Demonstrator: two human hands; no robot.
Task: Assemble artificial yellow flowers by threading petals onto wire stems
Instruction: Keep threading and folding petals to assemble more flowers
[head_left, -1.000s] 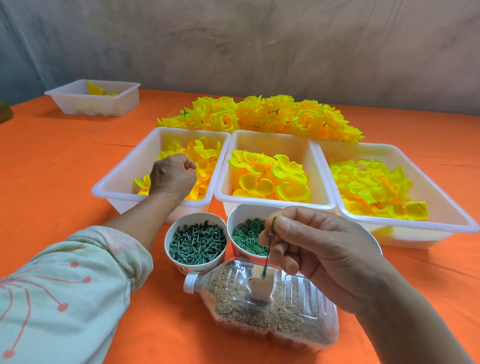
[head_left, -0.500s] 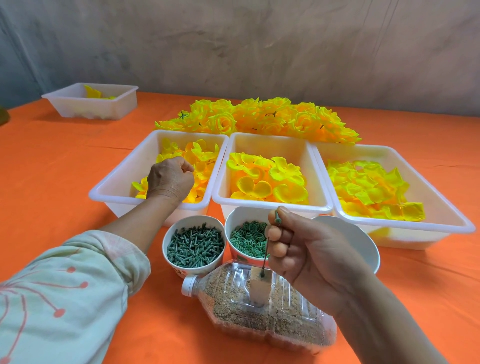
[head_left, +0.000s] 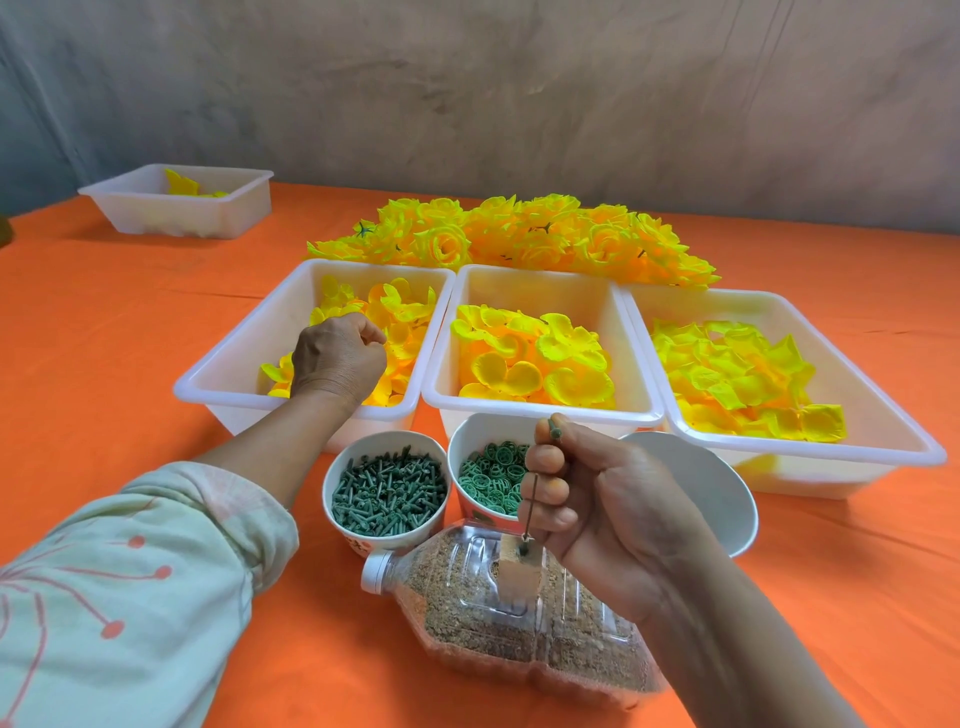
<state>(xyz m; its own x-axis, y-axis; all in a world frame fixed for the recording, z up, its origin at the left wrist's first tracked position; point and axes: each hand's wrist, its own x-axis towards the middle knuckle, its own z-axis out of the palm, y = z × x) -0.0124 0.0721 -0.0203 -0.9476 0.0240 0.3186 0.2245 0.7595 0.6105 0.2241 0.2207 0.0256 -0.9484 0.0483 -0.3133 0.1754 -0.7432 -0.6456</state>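
My left hand (head_left: 335, 361) reaches into the left white tray (head_left: 208, 387), fingers curled down onto the yellow petals (head_left: 400, 317); its fingertips are partly hidden. My right hand (head_left: 597, 499) grips a thin wire stem (head_left: 532, 501) upright between thumb and fingers, with a small green pin (head_left: 554, 428) at the thumb tip. The wire's lower end stands in a small pale block (head_left: 514, 574) on a sand-filled plastic bottle (head_left: 483, 618) lying on its side.
The middle tray (head_left: 540, 413) and right tray (head_left: 810, 462) hold more yellow petals. In front stand a cup of green pins (head_left: 389, 491), a cup of green rings (head_left: 491, 475) and a white bowl (head_left: 706, 493). Finished flowers (head_left: 519, 234) lie behind, and another tray (head_left: 176, 210) sits far left.
My right hand has turned its fingers toward me around the wire, and the green pin now shows at the thumb tip. My left hand stays in the left tray.
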